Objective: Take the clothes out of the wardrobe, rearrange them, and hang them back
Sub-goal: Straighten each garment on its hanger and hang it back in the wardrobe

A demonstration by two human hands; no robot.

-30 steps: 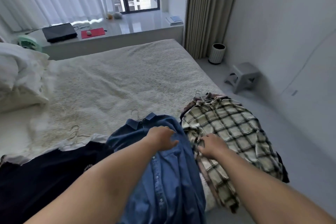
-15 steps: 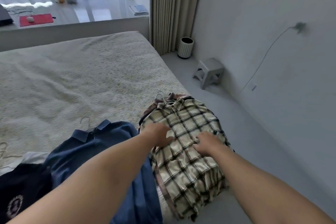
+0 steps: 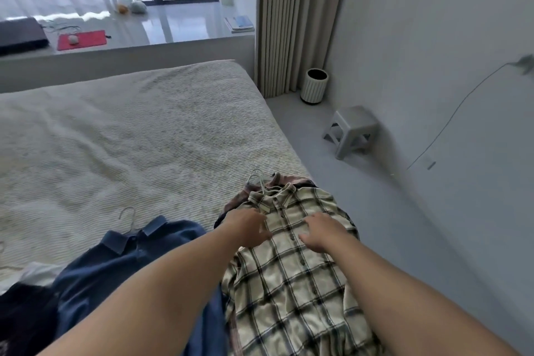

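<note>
The bed (image 3: 130,139) runs back to the window ledge (image 3: 161,29), and its right edge slants from the curtain (image 3: 297,20) down toward the near foreground, with a strip of grey floor (image 3: 375,225) between it and the wall. On that strip, close to the wall, stand a small grey stool (image 3: 351,130) and, further back beside the curtain, a white ribbed bin (image 3: 314,85). Most of the bedspread behind the clothes lies open. The plaid shirt (image 3: 289,283) lies at the bed's right edge, on top of a reddish checked garment (image 3: 277,179), its collar pointing away and a white wire hanger (image 3: 258,179) sticking out of the neck. It is cream with dark crossing lines, buttoned down the front, and somewhat rumpled. The left hand (image 3: 245,227) rests on the shirt's left shoulder with fingers spread and slightly bent; the right hand (image 3: 323,233) lies flat on the chest just beside the button line, fingers relaxed, neither one clutching the cloth. Left of it, touching its side, lies a blue shirt (image 3: 124,272) on its own hanger, and a dark navy garment (image 3: 23,318) sits at the lower left corner.
</note>
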